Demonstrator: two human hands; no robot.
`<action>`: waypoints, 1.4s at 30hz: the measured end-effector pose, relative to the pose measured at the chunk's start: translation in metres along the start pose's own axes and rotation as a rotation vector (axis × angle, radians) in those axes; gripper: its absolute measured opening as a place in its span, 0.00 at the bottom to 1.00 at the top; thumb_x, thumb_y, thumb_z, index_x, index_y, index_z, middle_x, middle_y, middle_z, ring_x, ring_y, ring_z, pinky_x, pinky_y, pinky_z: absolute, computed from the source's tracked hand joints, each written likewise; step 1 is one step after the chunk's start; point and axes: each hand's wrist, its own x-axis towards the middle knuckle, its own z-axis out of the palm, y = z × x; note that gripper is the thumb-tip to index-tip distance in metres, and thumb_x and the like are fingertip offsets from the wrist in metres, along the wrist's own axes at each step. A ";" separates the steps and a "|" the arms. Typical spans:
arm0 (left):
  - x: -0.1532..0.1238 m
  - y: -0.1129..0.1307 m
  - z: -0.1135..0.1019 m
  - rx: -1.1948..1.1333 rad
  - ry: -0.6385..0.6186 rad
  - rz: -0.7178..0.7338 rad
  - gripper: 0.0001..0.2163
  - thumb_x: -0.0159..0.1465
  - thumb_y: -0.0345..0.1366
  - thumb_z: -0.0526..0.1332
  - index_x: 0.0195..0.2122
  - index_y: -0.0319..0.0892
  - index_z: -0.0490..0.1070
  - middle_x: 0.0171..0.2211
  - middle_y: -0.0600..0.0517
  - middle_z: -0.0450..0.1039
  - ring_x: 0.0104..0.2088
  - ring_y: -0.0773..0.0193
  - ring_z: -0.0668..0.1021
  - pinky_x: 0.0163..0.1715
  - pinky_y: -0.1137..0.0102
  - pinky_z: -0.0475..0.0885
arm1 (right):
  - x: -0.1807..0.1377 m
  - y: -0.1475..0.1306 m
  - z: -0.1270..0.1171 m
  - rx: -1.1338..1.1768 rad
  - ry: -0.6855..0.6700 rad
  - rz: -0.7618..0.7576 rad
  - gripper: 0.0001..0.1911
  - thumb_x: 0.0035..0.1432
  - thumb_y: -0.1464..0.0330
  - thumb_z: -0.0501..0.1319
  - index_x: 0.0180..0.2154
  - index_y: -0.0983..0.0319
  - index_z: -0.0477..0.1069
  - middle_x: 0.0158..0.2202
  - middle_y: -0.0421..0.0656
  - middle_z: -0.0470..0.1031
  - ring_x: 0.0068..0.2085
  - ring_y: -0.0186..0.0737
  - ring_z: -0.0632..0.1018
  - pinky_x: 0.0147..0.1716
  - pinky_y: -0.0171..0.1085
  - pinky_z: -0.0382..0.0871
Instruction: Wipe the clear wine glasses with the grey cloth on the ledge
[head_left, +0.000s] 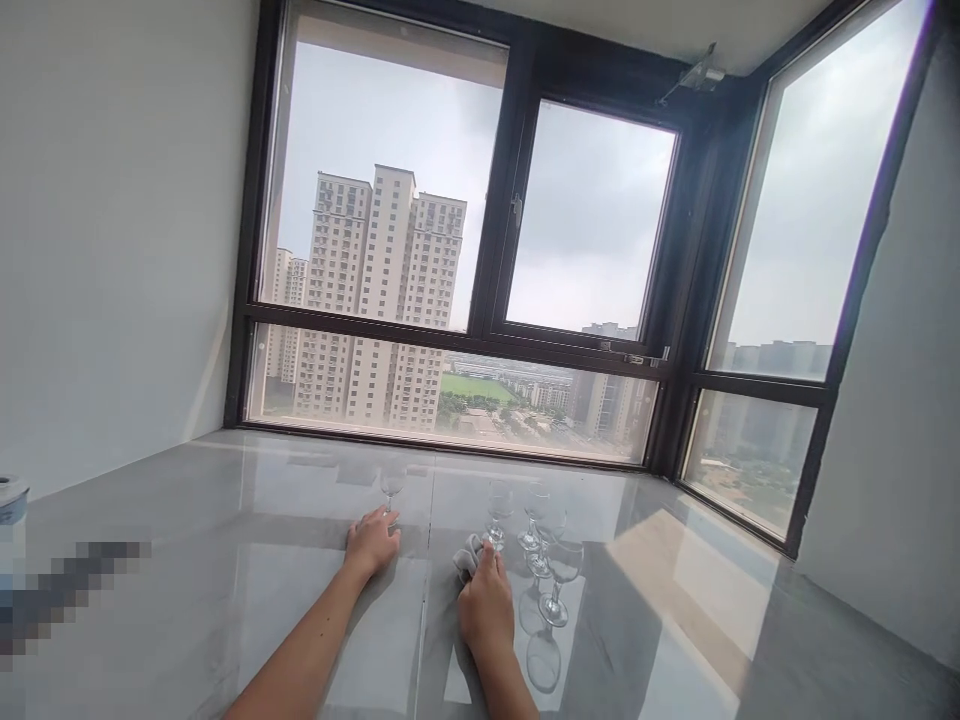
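Note:
My left hand (371,541) lies flat on the glossy grey surface (225,540), fingers stretched out, its fingertips at the foot of a single small wine glass (391,486). My right hand (486,603) is closed around a small grey cloth (466,557), which sticks out past the fingers. Just beyond and to the right of that hand stand several clear wine glasses (551,560), upright and close together. The nearest glass (562,575) is right beside my right hand.
A large black-framed window (517,220) runs along the far edge and round the right corner, with tower blocks outside. White walls close in both sides. A white-and-blue container (11,500) sits at the far left edge, next to a blurred patch.

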 end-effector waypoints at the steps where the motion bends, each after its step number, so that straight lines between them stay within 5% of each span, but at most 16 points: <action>1: 0.000 0.000 0.000 -0.001 -0.001 -0.003 0.21 0.63 0.39 0.56 0.58 0.50 0.70 0.68 0.47 0.59 0.69 0.53 0.59 0.66 0.51 0.49 | 0.000 0.000 -0.001 0.004 -0.002 0.009 0.36 0.54 0.81 0.45 0.65 0.64 0.58 0.63 0.51 0.67 0.67 0.46 0.63 0.59 0.47 0.62; 7: -0.003 0.002 -0.003 -0.005 0.024 0.014 0.17 0.64 0.38 0.56 0.54 0.48 0.72 0.64 0.47 0.66 0.65 0.52 0.66 0.64 0.51 0.53 | 0.002 0.000 0.002 0.008 0.006 0.044 0.34 0.56 0.81 0.44 0.64 0.67 0.58 0.63 0.55 0.67 0.68 0.49 0.61 0.60 0.49 0.59; 12: -0.014 0.006 -0.010 0.011 0.088 0.054 0.10 0.65 0.35 0.55 0.43 0.46 0.74 0.51 0.48 0.77 0.54 0.55 0.74 0.57 0.58 0.60 | -0.003 -0.005 -0.001 0.007 0.044 0.005 0.33 0.57 0.80 0.45 0.64 0.66 0.59 0.63 0.53 0.67 0.69 0.51 0.56 0.62 0.50 0.55; 19: -0.028 0.013 -0.013 0.004 0.142 0.088 0.05 0.64 0.34 0.58 0.31 0.45 0.71 0.39 0.50 0.78 0.48 0.55 0.75 0.51 0.65 0.63 | -0.013 -0.018 -0.017 -0.021 0.034 -0.077 0.32 0.55 0.80 0.50 0.62 0.66 0.60 0.52 0.54 0.73 0.55 0.51 0.73 0.52 0.43 0.64; 23: -0.030 0.012 -0.012 -0.047 0.159 0.064 0.01 0.63 0.32 0.60 0.35 0.45 0.70 0.37 0.51 0.76 0.45 0.58 0.76 0.47 0.68 0.65 | -0.014 -0.018 -0.019 -0.047 -0.034 -0.144 0.34 0.51 0.81 0.51 0.61 0.63 0.60 0.51 0.49 0.74 0.53 0.47 0.73 0.49 0.38 0.65; 27: -0.029 0.009 -0.012 -0.115 0.143 0.059 0.09 0.63 0.29 0.60 0.44 0.45 0.69 0.38 0.53 0.76 0.41 0.64 0.76 0.39 0.74 0.65 | -0.013 -0.018 -0.019 -0.033 -0.087 -0.164 0.36 0.50 0.82 0.50 0.62 0.64 0.60 0.49 0.49 0.76 0.52 0.47 0.75 0.47 0.38 0.66; 32: -0.034 0.014 -0.013 -0.139 0.142 0.104 0.06 0.67 0.31 0.55 0.34 0.43 0.69 0.40 0.49 0.75 0.44 0.62 0.76 0.41 0.72 0.65 | -0.012 -0.019 -0.020 0.043 -0.100 -0.185 0.36 0.50 0.81 0.51 0.62 0.63 0.60 0.52 0.50 0.76 0.54 0.46 0.75 0.47 0.36 0.67; 37: -0.062 0.028 -0.014 -0.225 0.174 0.168 0.13 0.73 0.34 0.44 0.38 0.45 0.67 0.37 0.51 0.76 0.36 0.64 0.77 0.36 0.71 0.65 | -0.012 -0.015 -0.016 0.128 -0.040 -0.210 0.36 0.49 0.81 0.51 0.61 0.62 0.60 0.51 0.50 0.76 0.52 0.45 0.77 0.48 0.38 0.68; 42: -0.089 0.042 -0.013 -0.035 0.204 0.284 0.13 0.72 0.34 0.47 0.36 0.45 0.69 0.36 0.49 0.76 0.39 0.58 0.77 0.39 0.67 0.64 | -0.015 -0.013 -0.012 0.276 0.048 -0.323 0.33 0.49 0.80 0.51 0.58 0.61 0.61 0.49 0.47 0.76 0.52 0.44 0.77 0.49 0.38 0.69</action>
